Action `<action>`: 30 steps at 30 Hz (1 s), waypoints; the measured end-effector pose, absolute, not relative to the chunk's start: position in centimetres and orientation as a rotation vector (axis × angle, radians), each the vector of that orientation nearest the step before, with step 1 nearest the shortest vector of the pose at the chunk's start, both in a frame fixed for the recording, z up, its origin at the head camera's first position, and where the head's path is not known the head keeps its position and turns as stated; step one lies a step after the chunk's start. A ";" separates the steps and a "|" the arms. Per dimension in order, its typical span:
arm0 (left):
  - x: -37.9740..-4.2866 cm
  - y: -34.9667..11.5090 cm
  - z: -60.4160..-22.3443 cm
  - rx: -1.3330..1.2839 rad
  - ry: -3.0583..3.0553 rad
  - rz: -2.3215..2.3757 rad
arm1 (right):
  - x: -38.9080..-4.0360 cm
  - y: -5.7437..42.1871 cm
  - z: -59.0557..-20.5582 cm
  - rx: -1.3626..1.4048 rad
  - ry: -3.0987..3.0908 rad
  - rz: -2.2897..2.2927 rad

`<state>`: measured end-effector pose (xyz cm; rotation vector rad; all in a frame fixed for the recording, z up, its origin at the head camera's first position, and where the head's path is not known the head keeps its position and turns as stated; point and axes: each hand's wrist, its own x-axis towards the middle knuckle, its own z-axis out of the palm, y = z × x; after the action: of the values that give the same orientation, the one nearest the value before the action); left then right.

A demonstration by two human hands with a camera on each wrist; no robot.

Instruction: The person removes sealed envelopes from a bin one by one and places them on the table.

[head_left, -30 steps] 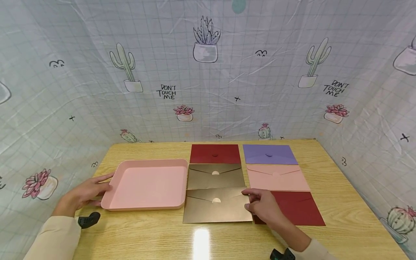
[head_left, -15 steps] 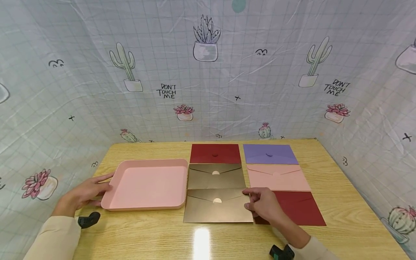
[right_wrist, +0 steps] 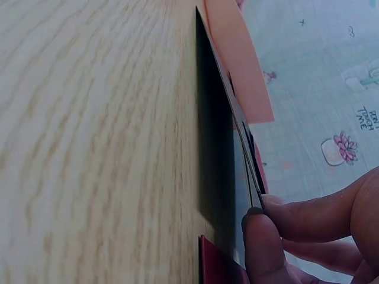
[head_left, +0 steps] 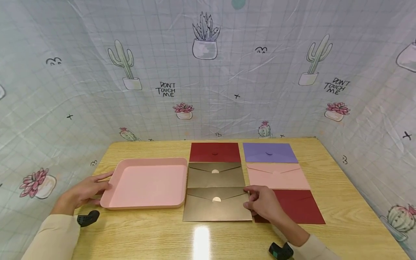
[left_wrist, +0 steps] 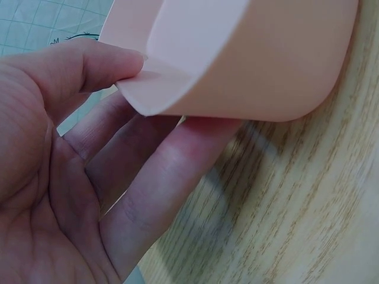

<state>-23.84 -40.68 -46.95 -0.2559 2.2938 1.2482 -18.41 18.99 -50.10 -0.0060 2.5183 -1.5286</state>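
My left hand grips the left wall of a shallow pink tray. In the left wrist view the thumb lies over the tray's rim and the fingers are at its outside and underside. With thumb and fingers, my right hand pinches the right edge of the nearest gold envelope. The right wrist view shows this envelope edge-on, its pinched side raised off the table. Behind it lies another gold envelope, then a dark red envelope.
In the right column lie a purple envelope, a pink envelope and a red envelope, the last partly behind my right hand. The wooden table ends at a cactus-print curtain at the back and sides.
The pinched gold envelope has settled slightly, and its far edge now lines up with the gold envelope behind. My left hand stays on the tray; the head view tilts a little.
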 end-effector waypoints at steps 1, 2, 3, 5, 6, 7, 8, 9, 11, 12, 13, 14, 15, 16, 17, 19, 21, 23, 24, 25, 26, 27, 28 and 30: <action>-23.8 -40.7 -46.9 -0.248 2.295 1.248 | -18.4 19.0 -50.1 -0.006 2.522 -1.524; -23.8 -40.7 -46.9 -0.251 2.294 1.250 | -18.4 18.9 -50.1 -0.008 2.526 -1.520; -23.8 -40.7 -46.9 -0.243 2.297 1.247 | -18.4 18.9 -50.1 -0.007 2.532 -1.513; -23.8 -40.7 -46.9 -0.238 2.304 1.242 | -18.3 18.9 -50.1 -0.009 2.545 -1.502; -23.8 -40.8 -46.9 -0.233 2.307 1.240 | -18.3 18.9 -50.1 -0.007 2.551 -1.496; -23.8 -40.8 -46.8 -0.226 2.309 1.239 | -18.4 18.9 -50.1 -0.004 2.560 -1.489; -23.8 -40.8 -46.8 -0.221 2.311 1.237 | -18.4 18.9 -50.1 -0.002 2.565 -1.484; -23.8 -40.8 -46.8 -0.226 2.311 1.237 | -18.4 18.9 -50.1 0.005 2.570 -1.479; -23.8 -40.7 -46.8 -0.237 2.307 1.241 | -18.4 18.9 -50.2 0.014 2.578 -1.470; -23.8 -40.7 -46.8 -0.241 2.305 1.242 | -18.4 18.9 -50.2 0.017 2.577 -1.469; -23.8 -40.7 -46.8 -0.237 2.305 1.240 | -18.4 18.9 -50.2 0.018 2.575 -1.470; -23.8 -40.6 -46.8 -0.245 2.305 1.236 | -18.3 18.9 -50.2 0.021 2.571 -1.473; -23.8 -40.6 -46.9 -0.256 2.306 1.234 | -18.3 18.9 -50.2 0.022 2.564 -1.481; -23.8 -40.6 -46.9 -0.260 2.307 1.231 | -18.3 18.9 -50.2 0.020 2.554 -1.490; -23.8 -40.6 -46.9 -0.263 2.309 1.226 | -18.3 18.9 -50.2 0.021 2.541 -1.502; -23.9 -40.6 -47.0 -0.252 2.318 1.218 | -18.4 18.9 -50.1 0.019 2.532 -1.519; -23.9 -40.7 -47.0 -0.257 2.325 1.216 | -18.4 18.8 -50.0 0.027 2.529 -1.535; -23.9 -40.7 -47.0 -0.248 2.331 1.210 | -18.4 18.8 -49.9 0.040 2.538 -1.538; -24.0 -40.7 -47.0 -0.243 2.335 1.207 | -18.4 18.8 -49.9 0.048 2.542 -1.539; -24.0 -40.7 -47.1 -0.247 2.335 1.206 | -18.4 18.7 -49.9 0.058 2.546 -1.540; -24.0 -40.6 -47.1 -0.252 2.336 1.204 | -18.4 18.7 -49.8 0.069 2.543 -1.544; -24.0 -40.6 -47.1 -0.254 2.337 1.201 | -18.3 18.6 -49.8 0.079 2.536 -1.552; -24.0 -40.6 -47.1 -0.254 2.338 1.198 | -18.3 18.5 -49.8 0.085 2.524 -1.564; -24.0 -40.6 -47.1 -0.256 2.337 1.195 | -18.3 18.4 -49.8 0.103 2.476 -1.607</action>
<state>-24.04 -40.59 -47.12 -0.2560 2.3370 1.1945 -18.30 18.35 -49.85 0.1034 2.4764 -1.6071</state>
